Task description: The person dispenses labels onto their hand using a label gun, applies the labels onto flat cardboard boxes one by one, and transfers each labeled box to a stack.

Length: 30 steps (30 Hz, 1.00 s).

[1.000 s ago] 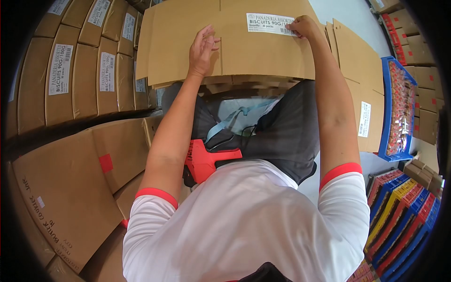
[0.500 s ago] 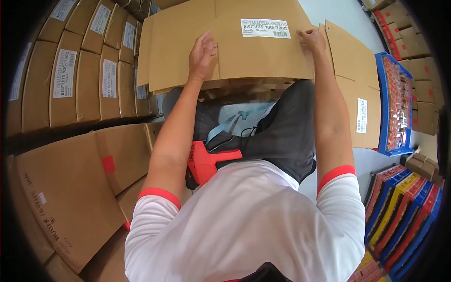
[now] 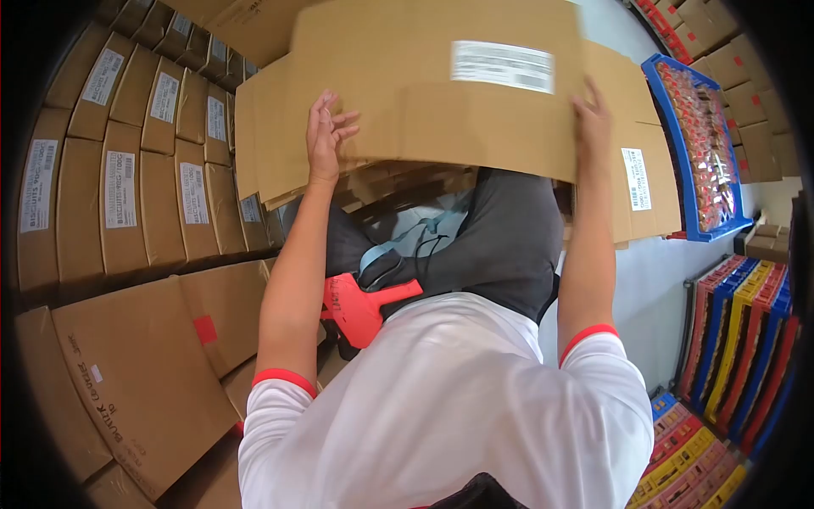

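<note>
A brown cardboard carton (image 3: 407, 110) with a white printed label (image 3: 503, 66) is raised over my lap, slightly blurred. My left hand (image 3: 326, 140) is open at its left part, fingers spread in front of the board; whether they touch it I cannot make out. At the carton's right edge is my right hand (image 3: 592, 123), closed on the edge with one finger pointing up. Beneath the carton, more flat cardboard (image 3: 254, 140) shows on the left, and a labelled sheet (image 3: 649, 170) on the right.
Stacked, labelled boxes (image 3: 120, 187) line the left side. A larger carton (image 3: 140, 382) stands beside my left arm. A red label gun (image 3: 356, 312) lies by my lap. On the right are a blue crate (image 3: 697, 153) of packets and colourful stacked trays (image 3: 738, 339).
The labelled carton has risen toward me and shifted right, its left edge now apart from the cardboard below. My left hand has moved left and its fingers have spread. My right hand has moved slightly right and lower.
</note>
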Each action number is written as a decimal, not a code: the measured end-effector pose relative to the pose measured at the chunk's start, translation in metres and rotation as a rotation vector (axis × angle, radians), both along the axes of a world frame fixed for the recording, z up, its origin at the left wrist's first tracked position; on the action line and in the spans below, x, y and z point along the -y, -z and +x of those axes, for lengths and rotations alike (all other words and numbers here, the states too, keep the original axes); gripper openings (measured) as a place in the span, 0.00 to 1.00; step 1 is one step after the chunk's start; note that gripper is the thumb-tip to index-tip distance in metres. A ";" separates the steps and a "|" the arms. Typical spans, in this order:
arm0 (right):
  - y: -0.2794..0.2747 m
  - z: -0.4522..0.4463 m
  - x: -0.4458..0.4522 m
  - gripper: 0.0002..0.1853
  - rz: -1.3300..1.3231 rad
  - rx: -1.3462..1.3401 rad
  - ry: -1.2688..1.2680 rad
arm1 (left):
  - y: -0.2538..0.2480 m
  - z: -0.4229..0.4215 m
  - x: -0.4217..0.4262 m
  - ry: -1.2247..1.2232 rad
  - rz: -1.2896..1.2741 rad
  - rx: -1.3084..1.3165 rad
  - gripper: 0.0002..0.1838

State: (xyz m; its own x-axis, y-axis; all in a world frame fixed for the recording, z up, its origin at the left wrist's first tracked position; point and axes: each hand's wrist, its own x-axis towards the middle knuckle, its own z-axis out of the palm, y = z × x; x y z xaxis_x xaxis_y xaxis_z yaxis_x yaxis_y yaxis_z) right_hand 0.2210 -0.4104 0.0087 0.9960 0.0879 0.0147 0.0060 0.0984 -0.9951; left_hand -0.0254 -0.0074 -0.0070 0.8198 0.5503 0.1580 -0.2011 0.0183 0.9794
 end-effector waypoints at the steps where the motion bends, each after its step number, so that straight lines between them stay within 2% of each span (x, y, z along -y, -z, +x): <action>1: -0.009 -0.015 0.027 0.31 0.102 -0.004 0.071 | -0.005 -0.002 0.002 0.023 -0.003 0.024 0.33; 3: 0.008 -0.022 0.090 0.31 0.161 0.039 0.292 | -0.009 -0.002 0.005 0.047 -0.009 0.052 0.33; 7: 0.028 -0.053 0.180 0.32 0.194 0.125 0.672 | -0.014 0.009 0.024 0.131 -0.188 0.095 0.37; 11: 0.065 -0.068 0.231 0.32 0.049 0.144 0.835 | -0.022 0.031 0.057 0.234 -0.301 0.147 0.40; 14: 0.100 -0.077 0.244 0.30 -0.034 0.041 0.947 | -0.035 0.035 0.076 0.346 -0.297 0.144 0.42; 16: 0.113 -0.074 0.245 0.27 -0.558 -0.293 0.955 | -0.036 0.034 0.082 0.373 -0.290 0.152 0.43; 17: 0.122 -0.066 0.240 0.27 -0.557 -0.293 0.935 | -0.037 0.033 0.084 0.407 -0.281 0.155 0.44; 18: 0.120 -0.062 0.220 0.25 -0.804 -0.029 0.923 | -0.038 0.031 0.085 0.389 -0.274 0.150 0.44; 19: 0.117 -0.062 0.199 0.22 -1.039 0.241 0.895 | -0.040 0.029 0.088 0.426 -0.279 0.157 0.45; 21: 0.081 -0.056 0.132 0.19 -0.855 0.395 0.651 | -0.041 0.025 0.093 0.468 -0.281 0.152 0.45; 25: -0.012 -0.081 -0.017 0.14 -0.206 0.077 -0.046 | -0.048 0.025 0.107 0.549 -0.276 0.158 0.46; 27: -0.023 -0.088 -0.065 0.13 -0.153 0.169 -0.310 | -0.051 0.023 0.111 0.556 -0.274 0.162 0.46; 30: -0.049 -0.109 -0.113 0.13 -0.124 0.135 -0.471 | -0.052 0.018 0.113 0.563 -0.287 0.152 0.46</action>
